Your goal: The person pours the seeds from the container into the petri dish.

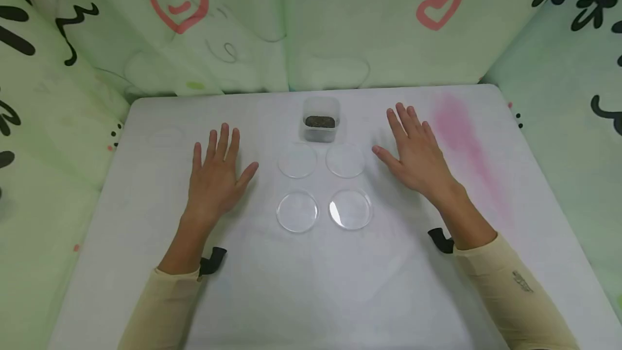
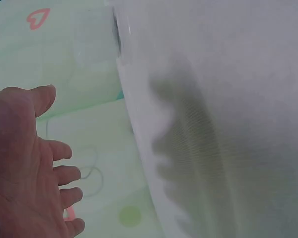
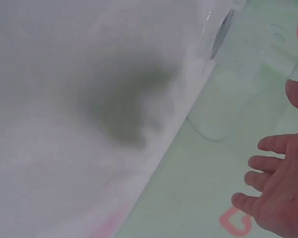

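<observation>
**White worktop [image 1: 311, 290] walled in by pale green hangings [image 1: 350, 47]**

The worktop is covered in white, with rounded far corners and a long pink smear [image 1: 464, 139] down its right side. Green hangings enclose the back and both sides; two red outlined hearts [image 1: 180, 8] mark the back one, and bold black strokes [image 1: 602, 1] run over the side ones.

Near the middle of the far edge stands a small translucent tub [image 1: 319, 135] with dark material [image 1: 319, 122] inside. Just in front, four clear round dishes [image 1: 297, 211] lie in two rows of two; one nearer dish catches a bright glare.

The left hand [image 1: 214, 182] and right hand [image 1: 420, 163] are raised on either side, fingers extended, thumbs spread inward, holding nothing. Both cast shadows on the white surface.
</observation>
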A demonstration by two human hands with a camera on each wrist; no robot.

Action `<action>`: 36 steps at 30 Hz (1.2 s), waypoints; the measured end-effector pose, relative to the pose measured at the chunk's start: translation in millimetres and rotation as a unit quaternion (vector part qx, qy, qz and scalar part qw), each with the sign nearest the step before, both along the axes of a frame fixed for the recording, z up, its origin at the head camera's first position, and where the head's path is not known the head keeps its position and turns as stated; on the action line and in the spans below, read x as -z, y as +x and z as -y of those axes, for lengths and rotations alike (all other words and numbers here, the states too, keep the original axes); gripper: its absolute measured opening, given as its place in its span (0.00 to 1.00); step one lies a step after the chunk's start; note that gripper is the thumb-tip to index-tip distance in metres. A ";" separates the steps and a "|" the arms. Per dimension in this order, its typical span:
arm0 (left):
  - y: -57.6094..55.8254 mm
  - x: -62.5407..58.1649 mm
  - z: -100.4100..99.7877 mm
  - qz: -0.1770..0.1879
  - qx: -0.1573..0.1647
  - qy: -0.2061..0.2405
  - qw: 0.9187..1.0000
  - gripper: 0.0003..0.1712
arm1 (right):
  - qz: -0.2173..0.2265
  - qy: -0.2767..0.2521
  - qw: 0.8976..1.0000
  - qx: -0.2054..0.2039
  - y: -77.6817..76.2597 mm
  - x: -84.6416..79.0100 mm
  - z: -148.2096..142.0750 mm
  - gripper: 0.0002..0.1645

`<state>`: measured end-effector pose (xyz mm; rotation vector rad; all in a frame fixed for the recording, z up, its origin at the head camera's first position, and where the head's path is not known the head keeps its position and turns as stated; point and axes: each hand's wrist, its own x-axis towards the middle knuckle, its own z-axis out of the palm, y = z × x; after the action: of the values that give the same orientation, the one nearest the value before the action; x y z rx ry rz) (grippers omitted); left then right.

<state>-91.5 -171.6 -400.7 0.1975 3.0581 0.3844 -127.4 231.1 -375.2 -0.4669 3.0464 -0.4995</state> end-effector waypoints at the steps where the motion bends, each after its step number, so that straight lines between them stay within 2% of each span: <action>1: 0.7 0.7 -0.3 0.001 0.001 -0.001 1.000 0.49 | 0.000 0.001 1.000 -0.003 -1.8 -0.7 2.5 0.50; 9: 5.5 6.0 -8.1 0.020 0.020 0.003 1.000 0.50 | 0.013 -0.006 0.999 -0.029 -17.2 -2.0 17.7 0.52; 16: 10.8 13.1 -18.0 0.044 0.048 0.025 0.998 0.53 | 0.043 -0.045 0.996 -0.063 -41.8 5.0 32.5 0.57; 21: 16.8 15.3 -23.6 0.049 0.078 0.070 0.993 0.55 | 0.070 -0.070 0.993 -0.067 -60.3 8.4 44.7 0.57; 27: 24.5 22.9 -25.3 0.080 0.108 0.147 0.980 0.58 | 0.078 -0.101 0.989 -0.080 -79.4 15.4 55.9 0.57; 32: 32.3 26.1 -29.4 0.133 0.126 0.210 0.960 0.62 | 0.091 -0.130 0.985 -0.074 -90.2 20.1 62.1 0.61; 36: 35.8 29.6 -34.4 0.141 0.157 0.238 0.948 0.64 | 0.114 -0.149 0.980 -0.066 -98.9 26.1 67.3 0.63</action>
<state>-55.7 -137.2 -430.3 0.5812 2.5453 1.0185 -226.3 163.9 -401.3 -0.5718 2.7095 -0.9369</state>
